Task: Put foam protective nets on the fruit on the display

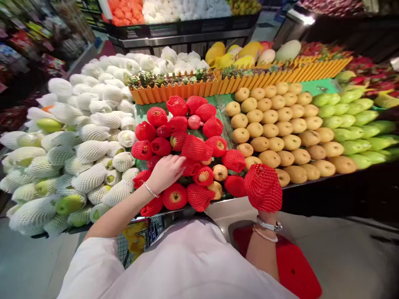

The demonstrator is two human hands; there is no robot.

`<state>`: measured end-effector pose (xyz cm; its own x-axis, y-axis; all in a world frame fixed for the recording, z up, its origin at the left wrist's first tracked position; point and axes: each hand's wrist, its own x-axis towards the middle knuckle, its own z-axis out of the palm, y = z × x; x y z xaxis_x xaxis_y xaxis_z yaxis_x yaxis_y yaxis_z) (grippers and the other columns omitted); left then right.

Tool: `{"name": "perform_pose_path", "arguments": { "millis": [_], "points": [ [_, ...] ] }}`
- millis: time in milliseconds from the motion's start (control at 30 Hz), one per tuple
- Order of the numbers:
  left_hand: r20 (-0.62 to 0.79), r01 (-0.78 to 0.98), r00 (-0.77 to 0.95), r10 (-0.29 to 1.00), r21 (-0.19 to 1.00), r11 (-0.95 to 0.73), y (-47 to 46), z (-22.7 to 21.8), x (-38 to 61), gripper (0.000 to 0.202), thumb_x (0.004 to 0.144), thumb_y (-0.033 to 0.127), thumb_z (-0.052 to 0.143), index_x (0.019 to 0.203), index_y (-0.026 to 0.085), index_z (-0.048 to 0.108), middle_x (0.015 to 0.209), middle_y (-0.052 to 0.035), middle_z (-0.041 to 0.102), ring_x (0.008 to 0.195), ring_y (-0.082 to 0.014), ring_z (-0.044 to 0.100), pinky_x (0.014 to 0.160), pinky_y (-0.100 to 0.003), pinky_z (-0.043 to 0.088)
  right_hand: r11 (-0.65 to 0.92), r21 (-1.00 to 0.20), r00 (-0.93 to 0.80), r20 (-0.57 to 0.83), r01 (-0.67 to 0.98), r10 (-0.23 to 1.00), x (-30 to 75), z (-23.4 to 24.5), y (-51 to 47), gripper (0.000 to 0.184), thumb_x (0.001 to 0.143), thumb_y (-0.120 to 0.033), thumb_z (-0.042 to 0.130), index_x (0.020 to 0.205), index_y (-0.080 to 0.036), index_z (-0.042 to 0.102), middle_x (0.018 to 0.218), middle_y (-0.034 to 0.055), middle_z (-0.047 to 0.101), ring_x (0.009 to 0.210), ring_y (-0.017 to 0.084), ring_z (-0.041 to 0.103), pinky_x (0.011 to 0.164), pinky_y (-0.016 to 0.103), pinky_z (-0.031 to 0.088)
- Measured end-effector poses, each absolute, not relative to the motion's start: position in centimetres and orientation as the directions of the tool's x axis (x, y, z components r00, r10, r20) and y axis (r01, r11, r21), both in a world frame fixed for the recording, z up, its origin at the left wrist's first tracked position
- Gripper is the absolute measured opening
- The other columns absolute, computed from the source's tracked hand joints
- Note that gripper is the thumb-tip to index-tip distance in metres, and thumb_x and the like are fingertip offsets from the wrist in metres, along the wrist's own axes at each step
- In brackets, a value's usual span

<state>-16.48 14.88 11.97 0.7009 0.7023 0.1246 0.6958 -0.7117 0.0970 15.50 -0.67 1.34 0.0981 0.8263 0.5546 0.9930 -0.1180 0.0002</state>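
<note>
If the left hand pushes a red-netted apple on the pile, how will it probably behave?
The netted apple at the left hand is round and sits on a heap, so it may roll. Its foam net likely adds grip and cushions knocks.

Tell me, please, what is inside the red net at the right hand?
The net hides its contents. Only the wrist of the right hand shows below it. The fingers, and any fruit inside, are covered and cannot be seen.
</note>
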Motion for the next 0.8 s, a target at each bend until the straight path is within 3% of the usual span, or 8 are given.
{"name": "perform_pose_path", "arguments": {
  "millis": [133,267,367,533,633,667,733,800],
  "points": [
    [0.004,0.455,0.888,0.460,0.145,-0.879,15.1,10.4,-7.9,0.032,0.090,0.027,0.051,0.119,0.014,0.056,0.110,-0.0131,0.064,0.101,-0.0259,0.059,0.087,-0.038,0.047,-0.225,0.153,0.128,0.476,0.962,0.870,17.4,0.2,-1.7,0.044,0.096,-0.013,0.030,0.120,-0.005,0.065,0.104,0.0204,0.071,0.094,0.031,0.069,0.080,0.046,0.057],
    [-0.135,0.520,0.853,0.505,0.126,-0.845,15.2,6.0,-0.5,0.026,0.082,0.024,0.061,0.106,0.012,0.061,0.102,-0.0146,0.066,0.096,-0.0287,0.061,0.081,-0.037,0.047,-0.276,-0.130,0.305,0.420,0.952,0.855,17.4,-0.9,-3.0,0.050,0.093,-0.010,0.023,0.120,-0.006,0.064,0.098,0.0200,0.072,0.095,0.030,0.069,0.082,0.053,0.057],
    [-0.174,0.629,0.775,0.608,0.111,-0.770,15.0,3.3,2.0,0.042,0.073,0.030,0.073,0.107,0.009,0.060,0.103,-0.0187,0.065,0.094,-0.0328,0.062,0.079,-0.040,0.047,-0.291,-0.305,0.396,0.378,0.907,0.837,17.4,-1.2,-4.4,0.048,0.091,-0.015,0.027,0.117,-0.008,0.066,0.098,0.0214,0.071,0.104,0.033,0.066,0.088,0.058,0.054],
    [-0.189,0.723,0.683,0.705,0.307,-0.619,14.6,1.9,2.7,0.058,0.056,0.015,0.082,0.108,0.006,0.058,0.107,-0.0230,0.063,0.096,-0.0375,0.063,0.083,-0.044,0.048,-0.186,-0.606,0.383,0.214,0.774,0.899,16.9,0.8,-5.6,0.041,0.089,-0.025,0.041,0.121,-0.014,0.064,0.121,0.0203,0.063,0.124,0.035,0.053,0.102,0.058,0.045],
    [-0.154,0.704,0.691,0.706,0.367,-0.608,14.3,3.1,1.8,0.058,0.057,0.014,0.079,0.111,0.004,0.058,0.109,-0.0223,0.062,0.103,-0.0394,0.061,0.091,-0.046,0.046,-0.175,-0.663,0.369,0.163,0.728,0.915,16.4,2.3,-5.2,0.036,0.091,-0.028,0.047,0.122,-0.020,0.063,0.128,0.0164,0.060,0.126,0.033,0.051,0.104,0.053,0.045],
    [-0.124,0.682,0.696,0.707,0.422,-0.597,14.2,3.8,1.3,0.062,0.059,0.017,0.079,0.115,0.006,0.057,0.112,-0.0213,0.062,0.107,-0.0392,0.060,0.094,-0.047,0.045,-0.179,-0.669,0.369,0.153,0.722,0.917,16.2,2.6,-4.9,0.034,0.093,-0.031,0.048,0.122,-0.021,0.063,0.130,0.0152,0.059,0.125,0.031,0.052,0.104,0.052,0.045],
    [-0.027,0.547,0.678,0.734,0.685,-0.480,13.9,5.4,0.0,0.070,0.060,0.025,0.080,0.123,0.012,0.054,0.120,-0.0173,0.061,0.115,-0.0365,0.057,0.102,-0.046,0.042,-0.189,-0.685,0.368,0.124,0.704,0.921,15.9,3.1,-4.2,0.033,0.094,-0.036,0.051,0.122,-0.020,0.060,0.131,0.0133,0.057,0.121,0.027,0.055,0.103,0.051,0.045],
    [-0.015,0.208,0.572,0.820,0.970,-0.127,13.5,7.0,-1.7,0.073,0.059,0.032,0.081,0.126,0.018,0.053,0.124,-0.0118,0.061,0.120,-0.0324,0.055,0.106,-0.044,0.041,-0.198,-0.703,0.366,0.095,0.683,0.926,15.3,3.4,-3.3,0.034,0.095,-0.040,0.053,0.122,-0.020,0.058,0.130,0.0112,0.057,0.115,0.024,0.057,0.099,0.048,0.048]
  ]
}}
